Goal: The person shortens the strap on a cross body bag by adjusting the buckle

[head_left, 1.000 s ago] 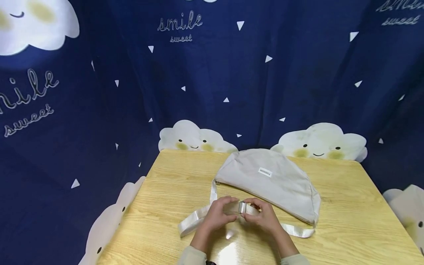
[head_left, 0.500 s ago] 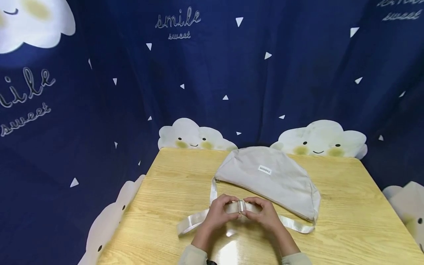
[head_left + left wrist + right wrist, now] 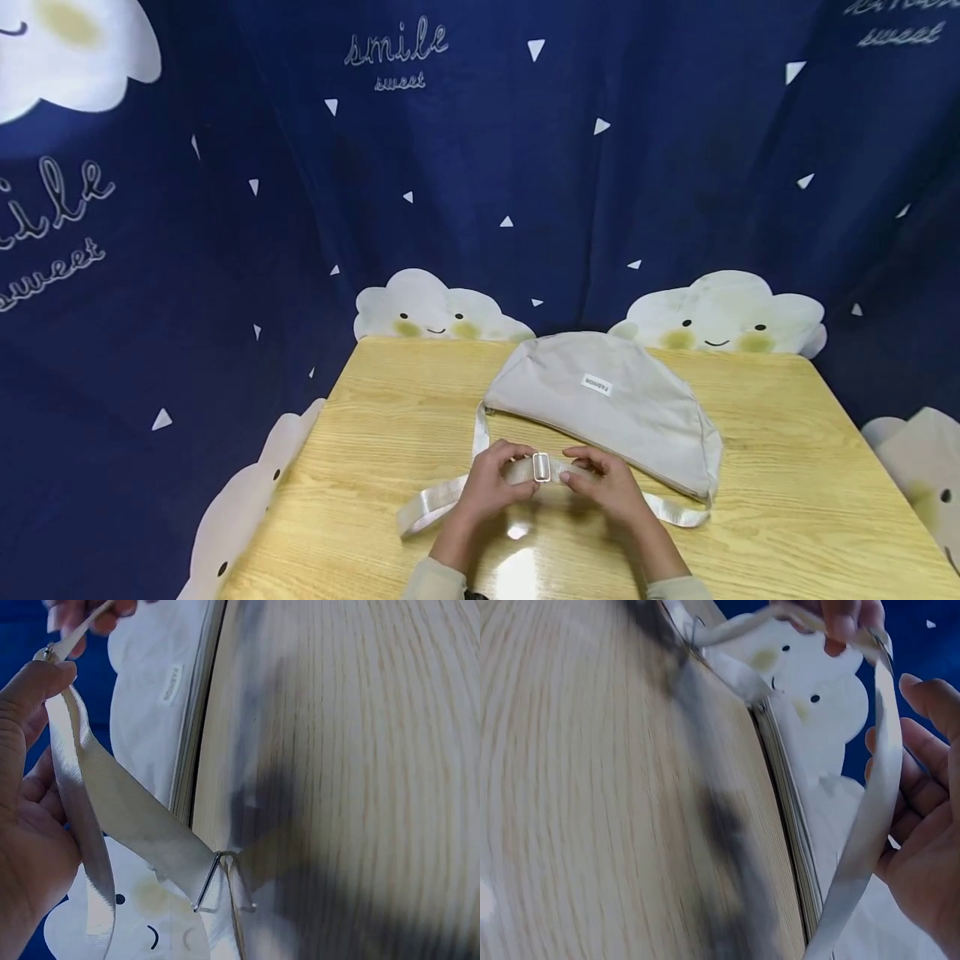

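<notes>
In the head view, a pale beige bag (image 3: 551,375) lies on the table, its white webbing strap (image 3: 431,505) looped toward me. My left hand (image 3: 486,490) pinches the strap beside a rectangular metal slider buckle (image 3: 542,467), thumb below and fingers above. Right of the buckle is my right hand (image 3: 617,493). The right wrist view shows its thumb raised off the strap (image 3: 866,825), with fingers loosely bent behind the webbing. A metal ring (image 3: 217,881) sits on a lower stretch of strap in the left wrist view.
The light wooden table (image 3: 405,400) carries the bag near its back edge. Dark blue curtain (image 3: 465,158) with cloud prints hangs behind and at both sides. A white label (image 3: 597,384) is on the bag's front.
My right fingers and thumb have come away from the buckle, a little to the right. The left hand keeps its pinch, and the buckle faces the camera more.
</notes>
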The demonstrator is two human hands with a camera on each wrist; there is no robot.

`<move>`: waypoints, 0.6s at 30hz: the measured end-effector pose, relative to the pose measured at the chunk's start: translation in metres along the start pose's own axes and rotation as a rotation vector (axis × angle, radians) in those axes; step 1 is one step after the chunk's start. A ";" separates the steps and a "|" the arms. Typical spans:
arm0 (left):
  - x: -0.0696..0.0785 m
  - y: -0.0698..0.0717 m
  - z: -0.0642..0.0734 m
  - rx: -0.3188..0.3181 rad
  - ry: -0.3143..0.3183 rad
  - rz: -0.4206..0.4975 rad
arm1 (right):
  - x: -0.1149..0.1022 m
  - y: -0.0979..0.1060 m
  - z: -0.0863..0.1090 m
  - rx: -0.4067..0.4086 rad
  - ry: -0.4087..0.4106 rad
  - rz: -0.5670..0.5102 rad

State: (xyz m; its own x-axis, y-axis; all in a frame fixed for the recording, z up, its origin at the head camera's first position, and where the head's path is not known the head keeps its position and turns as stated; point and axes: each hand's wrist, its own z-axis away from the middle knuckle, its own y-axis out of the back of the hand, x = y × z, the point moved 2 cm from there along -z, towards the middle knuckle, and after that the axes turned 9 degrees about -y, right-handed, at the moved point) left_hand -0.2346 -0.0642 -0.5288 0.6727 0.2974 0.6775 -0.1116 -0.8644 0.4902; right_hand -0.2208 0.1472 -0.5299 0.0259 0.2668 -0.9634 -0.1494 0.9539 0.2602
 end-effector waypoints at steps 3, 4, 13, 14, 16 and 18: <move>0.000 0.003 0.001 -0.012 0.033 0.035 | -0.007 0.008 0.005 -0.018 -0.003 0.000; 0.001 0.004 0.001 -0.017 0.042 0.041 | -0.010 0.010 0.007 -0.027 0.002 0.010; -0.002 0.008 0.003 -0.060 0.023 0.062 | 0.009 0.033 0.010 -0.149 0.014 0.071; 0.004 0.011 0.002 -0.062 0.015 0.066 | 0.011 0.034 0.010 -0.158 0.007 0.072; 0.015 0.015 0.000 -0.063 0.000 0.077 | 0.011 0.036 0.010 -0.162 0.004 0.078; 0.018 0.015 0.000 -0.067 0.010 0.089 | 0.012 0.036 0.009 -0.161 -0.001 0.076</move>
State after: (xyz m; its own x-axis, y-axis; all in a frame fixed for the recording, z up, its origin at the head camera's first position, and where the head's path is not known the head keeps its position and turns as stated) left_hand -0.2242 -0.0720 -0.5094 0.6508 0.2249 0.7252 -0.2197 -0.8585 0.4634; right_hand -0.2173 0.1863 -0.5319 0.0096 0.3371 -0.9414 -0.3072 0.8969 0.3180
